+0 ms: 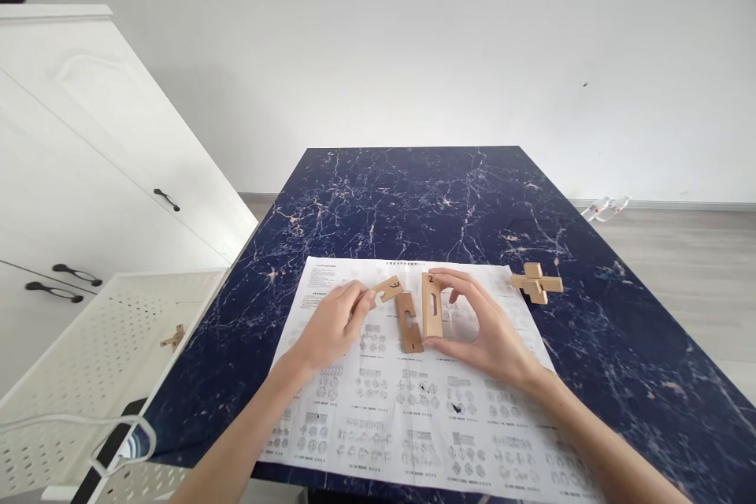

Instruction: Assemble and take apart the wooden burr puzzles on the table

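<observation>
My left hand [336, 323] pinches a notched wooden puzzle piece marked 3 [388, 289] by its left end, held slightly tilted over the paper. With thumb and fingers at opposite ends, my right hand [481, 323] grips a wooden puzzle piece marked 2 [433, 323], which has a long slot through its middle. Between the two hands lies a darker wooden piece marked 1 [409, 335], with a cutout in its side. Beneath them is a printed instruction sheet [348, 425] with rows of small diagrams.
An assembled wooden cross puzzle [535, 283] sits at the sheet's upper right corner on the dark blue marbled table [407, 197]. At left are a white cabinet [118, 150] and a white perforated board [76, 339] with another wooden cross [173, 337]. A white cable [150, 429] loops near the table's lower left.
</observation>
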The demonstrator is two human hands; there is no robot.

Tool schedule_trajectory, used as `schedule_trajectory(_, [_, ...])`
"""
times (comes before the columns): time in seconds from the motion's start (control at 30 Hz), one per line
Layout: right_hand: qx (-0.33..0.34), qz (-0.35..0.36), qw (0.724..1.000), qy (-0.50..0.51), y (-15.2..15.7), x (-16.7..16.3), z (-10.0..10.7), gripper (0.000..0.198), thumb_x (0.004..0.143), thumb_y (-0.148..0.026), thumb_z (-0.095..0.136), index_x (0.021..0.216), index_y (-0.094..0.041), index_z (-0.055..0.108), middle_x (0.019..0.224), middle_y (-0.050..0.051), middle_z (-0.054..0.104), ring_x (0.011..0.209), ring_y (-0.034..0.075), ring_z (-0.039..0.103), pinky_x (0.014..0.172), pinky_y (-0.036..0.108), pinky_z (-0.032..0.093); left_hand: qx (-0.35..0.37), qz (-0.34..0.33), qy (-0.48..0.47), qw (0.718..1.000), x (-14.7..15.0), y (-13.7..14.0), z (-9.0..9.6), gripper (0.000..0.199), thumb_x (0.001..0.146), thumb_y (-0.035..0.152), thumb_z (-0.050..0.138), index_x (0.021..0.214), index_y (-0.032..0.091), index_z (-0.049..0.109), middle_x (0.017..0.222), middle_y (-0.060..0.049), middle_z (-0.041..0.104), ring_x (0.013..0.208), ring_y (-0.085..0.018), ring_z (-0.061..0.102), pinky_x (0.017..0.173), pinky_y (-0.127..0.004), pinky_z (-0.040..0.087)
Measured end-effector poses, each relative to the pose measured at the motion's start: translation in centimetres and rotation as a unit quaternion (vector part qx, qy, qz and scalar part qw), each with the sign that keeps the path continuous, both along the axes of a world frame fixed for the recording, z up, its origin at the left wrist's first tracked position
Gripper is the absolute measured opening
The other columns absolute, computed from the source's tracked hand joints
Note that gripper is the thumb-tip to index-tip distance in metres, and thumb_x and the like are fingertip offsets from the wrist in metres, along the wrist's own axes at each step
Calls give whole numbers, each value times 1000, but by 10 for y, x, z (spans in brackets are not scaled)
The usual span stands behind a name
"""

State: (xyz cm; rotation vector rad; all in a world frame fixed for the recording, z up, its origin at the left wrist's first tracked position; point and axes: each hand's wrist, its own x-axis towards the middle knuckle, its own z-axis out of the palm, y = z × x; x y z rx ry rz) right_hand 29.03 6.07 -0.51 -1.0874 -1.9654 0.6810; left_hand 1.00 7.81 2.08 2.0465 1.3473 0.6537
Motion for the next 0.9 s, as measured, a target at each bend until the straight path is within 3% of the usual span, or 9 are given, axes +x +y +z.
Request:
schedule_trajectory(0.13, [-46, 21, 995, 87, -2, -3, 3, 79, 89, -56, 83, 155, -35, 45, 159, 13, 54, 137, 38, 59, 107, 55, 55, -193, -39, -180, 964, 15, -7, 5, 48, 112, 59, 34, 81, 23, 41, 71, 4, 39, 61, -14, 36, 63, -31, 37])
schedule_trajectory(0.27, [-82, 40, 986, 140, -4, -4, 2, 81, 88, -64, 81, 155, -36, 45, 162, 12, 51, 139, 39, 58, 112, 56, 52, -291, -78, -268, 915, 26, -7, 4, 52, 106, 68, 44, 82, 23, 40, 71, 6, 32, 60, -12, 29, 59, -29, 29])
schedule_trajectory(0.47, [-97, 58, 979, 170, -5, -7, 1, 83, 88, -67, 80, 158, -39, 44, 165, 10, 49, 144, 38, 54, 118, 56, 48, -332, -89, -299, 890, 24, -5, -2, 53, 105, 69, 49, 81, 22, 42, 68, 7, 28, 57, -11, 24, 56, -29, 23])
schedule_trajectory(0.6, [-130, 86, 966, 208, -7, -10, 1, 87, 86, -71, 79, 159, -39, 43, 167, 9, 47, 147, 37, 52, 121, 57, 46, -333, -91, -312, 885, 22, -6, -2, 49, 106, 66, 49, 90, 20, 56, 67, 7, 30, 57, -11, 26, 57, -30, 23])
schedule_trajectory(0.9, [-185, 134, 944, 238, -5, -7, 3, 87, 85, -76, 76, 158, -39, 48, 167, 10, 50, 149, 37, 53, 123, 59, 45, -335, -101, -312, 884, 22, -8, 0, 48, 107, 65, 48, 90, 20, 54, 67, 7, 30, 56, -10, 23, 56, -30, 20])
